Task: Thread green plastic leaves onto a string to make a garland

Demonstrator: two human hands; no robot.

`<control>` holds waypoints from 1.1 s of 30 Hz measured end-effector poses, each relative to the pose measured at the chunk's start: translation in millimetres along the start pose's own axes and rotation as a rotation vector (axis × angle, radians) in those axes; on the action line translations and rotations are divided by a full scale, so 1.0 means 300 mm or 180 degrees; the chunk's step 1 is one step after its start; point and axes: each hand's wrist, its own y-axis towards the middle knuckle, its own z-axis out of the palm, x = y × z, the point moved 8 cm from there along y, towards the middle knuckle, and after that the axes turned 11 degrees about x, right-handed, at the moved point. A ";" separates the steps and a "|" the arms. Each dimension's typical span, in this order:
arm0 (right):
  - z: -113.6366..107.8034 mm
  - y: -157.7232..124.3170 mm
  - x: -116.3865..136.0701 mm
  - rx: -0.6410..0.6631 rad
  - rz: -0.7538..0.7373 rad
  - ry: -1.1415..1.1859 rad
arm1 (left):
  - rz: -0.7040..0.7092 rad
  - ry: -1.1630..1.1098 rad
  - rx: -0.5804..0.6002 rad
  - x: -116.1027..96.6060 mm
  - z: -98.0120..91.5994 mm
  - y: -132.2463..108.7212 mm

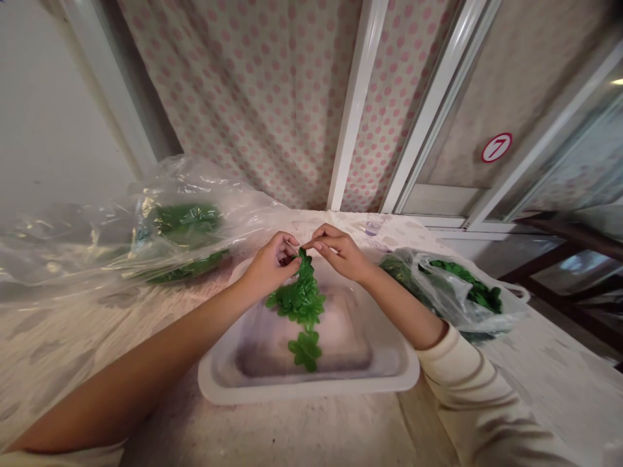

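My left hand (276,261) is closed at the top of a bunch of green flower-shaped leaf pieces (299,295), with thumb and fingers pinched there. The pieces look like glossy plastic and overlap in a hanging cluster. One flower-shaped piece (305,351) lies lower, over the floor of the white tray (311,389). From the right, my right hand (341,251) meets the left at the cluster's tip, its index finger and thumb together there. Whatever thin part lies between those fingertips is too small to make out.
On the left lies a big clear plastic bag (233,204) with green pieces (187,220) inside. An open plastic bag (438,292) of dark green leaf pieces (470,285) sits at the right. A small clear cup (374,225) stands behind the tray, near the curtained glass panels.
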 end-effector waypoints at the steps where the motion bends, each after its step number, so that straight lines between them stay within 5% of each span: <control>1: 0.001 0.000 -0.001 0.0012 0.0016 0.0001 | -0.0004 -0.0020 0.0004 0.000 0.000 0.000; 18: 0.002 0.002 0.000 0.0026 0.0073 0.0026 | -0.0100 -0.0343 -0.0010 0.002 0.000 0.001; 33: 0.018 0.012 -0.008 0.0130 0.0085 -0.0105 | 0.0180 0.0389 0.0205 -0.019 0.017 -0.009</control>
